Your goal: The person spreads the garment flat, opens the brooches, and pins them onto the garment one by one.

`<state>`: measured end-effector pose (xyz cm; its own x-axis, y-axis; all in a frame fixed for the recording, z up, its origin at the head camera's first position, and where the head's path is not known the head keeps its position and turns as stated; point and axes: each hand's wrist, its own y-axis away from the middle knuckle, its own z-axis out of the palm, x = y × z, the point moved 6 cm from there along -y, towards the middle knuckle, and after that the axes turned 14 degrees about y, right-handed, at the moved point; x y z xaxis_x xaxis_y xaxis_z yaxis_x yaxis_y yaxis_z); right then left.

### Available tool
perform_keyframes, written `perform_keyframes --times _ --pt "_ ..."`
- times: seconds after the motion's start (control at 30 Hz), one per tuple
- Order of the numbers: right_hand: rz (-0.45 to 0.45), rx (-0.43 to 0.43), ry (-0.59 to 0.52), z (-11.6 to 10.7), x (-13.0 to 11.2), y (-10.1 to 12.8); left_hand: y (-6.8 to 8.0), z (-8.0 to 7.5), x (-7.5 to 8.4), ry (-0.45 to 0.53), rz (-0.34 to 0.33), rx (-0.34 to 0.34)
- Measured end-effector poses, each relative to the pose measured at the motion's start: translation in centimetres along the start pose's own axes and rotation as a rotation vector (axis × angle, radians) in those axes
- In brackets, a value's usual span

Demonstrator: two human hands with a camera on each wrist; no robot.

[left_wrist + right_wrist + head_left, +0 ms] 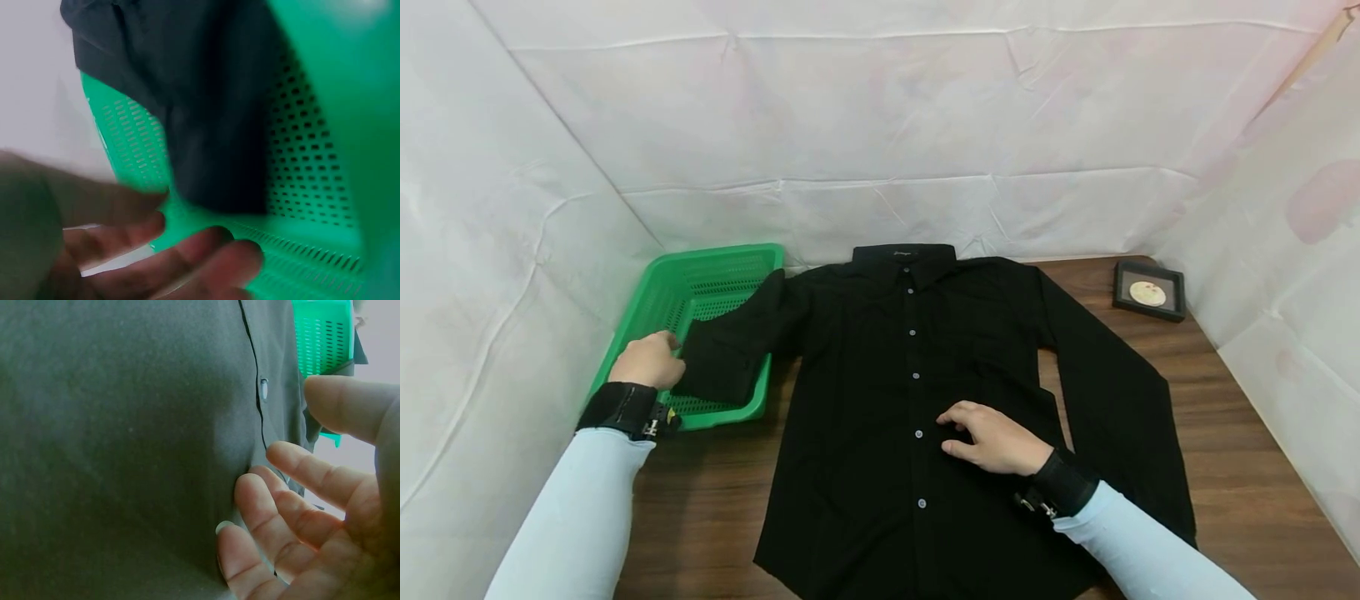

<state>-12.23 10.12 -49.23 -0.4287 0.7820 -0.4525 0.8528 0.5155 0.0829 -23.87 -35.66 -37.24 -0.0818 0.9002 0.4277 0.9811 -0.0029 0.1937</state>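
Observation:
A black button-up shirt lies flat, front up, on a wooden table. One of its sleeves drapes into a green perforated basket at the left. My left hand is inside the basket, right at the sleeve's cuff. In the left wrist view that hand has loosely bent fingers with nothing between them, and the dark sleeve hangs just beyond. My right hand rests fingers-down on the shirt front beside the button line. The right wrist view shows its fingers touching the cloth near a button.
A small dark picture frame lies at the table's far right corner. White sheeting walls in the table at the back and both sides. The shirt's other sleeve stretches down the right side, with bare wood beyond it.

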Motion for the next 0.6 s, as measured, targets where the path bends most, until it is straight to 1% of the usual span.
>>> perform_keyframes --times 0.1,0.23,0.33,0.4,0.43,0.53,0.6 --pt "0.000 -0.004 -0.003 0.0 0.1 0.1 -0.1 0.8 1.4 -0.055 0.080 -0.086" --pt "0.001 -0.003 -0.004 -0.1 0.2 0.1 -0.1 2.9 3.9 -0.049 0.242 -0.209" --pt "0.002 0.001 -0.004 -0.1 0.2 0.2 0.0 4.1 5.8 -0.050 0.317 -0.289" --pt "0.001 0.002 -0.005 -0.1 0.1 0.2 -0.1 4.6 6.9 -0.070 0.348 -0.314" --pt "0.002 0.001 -0.005 0.0 0.1 0.2 -0.1 4.7 7.3 -0.077 0.352 -0.318" --pt "0.000 -0.001 -0.005 0.2 0.1 0.1 -0.3 5.0 8.3 -0.101 0.371 -0.316" --pt "-0.005 0.003 -0.007 0.2 0.0 0.2 -0.4 5.0 8.6 -0.108 0.379 -0.304"
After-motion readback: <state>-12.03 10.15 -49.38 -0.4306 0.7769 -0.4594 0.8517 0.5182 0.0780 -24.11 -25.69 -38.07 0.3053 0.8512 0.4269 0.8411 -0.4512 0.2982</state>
